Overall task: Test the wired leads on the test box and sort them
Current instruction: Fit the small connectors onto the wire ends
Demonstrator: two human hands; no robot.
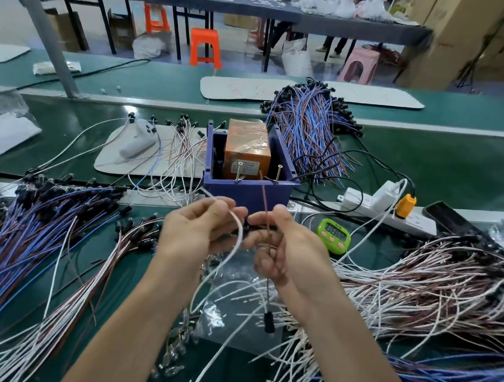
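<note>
Head view: both hands are raised just in front of the purple test box (pixel 246 190), which stands on the green surface (pixel 444 168) and holds an orange block (pixel 247 147); two screws (pixel 278 173) stand up at its near rim. Left hand (pixel 195 231): fingers (pixel 230 210) clamped on a white wire (pixel 239 229), whose free end points up and left while the rest loops down toward the surface. Right hand (pixel 288 252): fingers (pixel 262 219) pinched on a brown wire (pixel 266 198), its tip rising in front of the box's near rim, between the two screws and apart from both. Black cap (pixel 269 322) hangs on a dark stretch of wire below the right hand. Leads lie in heaps: blue-and-brown bundle (pixel 308 128) behind the box to the right; blue pile (pixel 27 232) at left; white-and-brown pile (pixel 419 281) at right. Green timer (pixel 333 236) and white power strip (pixel 362 202) lie right of the box
</note>
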